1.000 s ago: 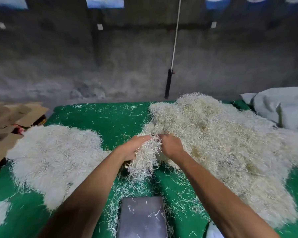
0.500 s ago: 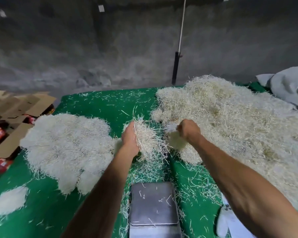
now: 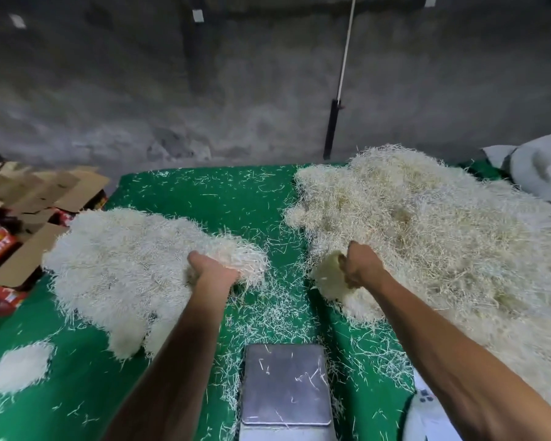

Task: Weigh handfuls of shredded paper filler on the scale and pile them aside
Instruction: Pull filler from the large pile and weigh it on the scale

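1. Left hand (image 3: 215, 272) grips a tuft at the left pile's (image 3: 124, 265) edge; right hand (image 3: 361, 265) clutches a wad (image 3: 326, 276) from the big heap (image 3: 442, 243).
2. Scale (image 3: 285, 383) sits bare but for stray strands.
3. Judging by the heap, most filler seems unweighed.

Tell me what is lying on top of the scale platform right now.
Only a few stray paper shreds lie on the scale platform; no handful sits there. Its display is out of view.
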{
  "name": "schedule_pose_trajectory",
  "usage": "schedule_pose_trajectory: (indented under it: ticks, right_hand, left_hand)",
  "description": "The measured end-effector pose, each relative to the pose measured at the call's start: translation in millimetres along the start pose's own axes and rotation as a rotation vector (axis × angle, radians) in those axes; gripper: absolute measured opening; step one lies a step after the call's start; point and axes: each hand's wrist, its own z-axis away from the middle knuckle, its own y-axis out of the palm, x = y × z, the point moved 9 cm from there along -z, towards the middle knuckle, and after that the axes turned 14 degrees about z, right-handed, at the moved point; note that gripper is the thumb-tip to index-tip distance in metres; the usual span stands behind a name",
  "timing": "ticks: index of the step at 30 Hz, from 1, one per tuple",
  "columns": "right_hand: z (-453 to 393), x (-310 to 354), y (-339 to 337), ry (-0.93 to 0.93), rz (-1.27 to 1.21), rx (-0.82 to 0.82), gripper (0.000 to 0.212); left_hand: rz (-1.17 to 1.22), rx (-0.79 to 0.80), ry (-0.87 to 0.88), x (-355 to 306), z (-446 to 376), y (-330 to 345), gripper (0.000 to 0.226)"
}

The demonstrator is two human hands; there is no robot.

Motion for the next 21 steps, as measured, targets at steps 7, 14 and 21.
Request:
schedule_pose_trajectory:
  ticks: [7,14,21]
  right_hand:
    - [95.4,149.2,21.1,-0.435,-0.582,0.249,0.09]
    - [93.6,97.4,22.0,-0.075,-0.729,-0.006,0.044]
    - [113.7,55.7,49.0,0.041,-0.758,-0.024,0.087]
  left_hand:
    - [-0.277,0.359,0.015,35.1,50.9,39.9,0.048]
    - [-0.596,0.654,0.046,39.9,56.9,7.8,0.049]
    - [-0.346,0.736,-0.203,69.9,45.2,-69.8,0.039]
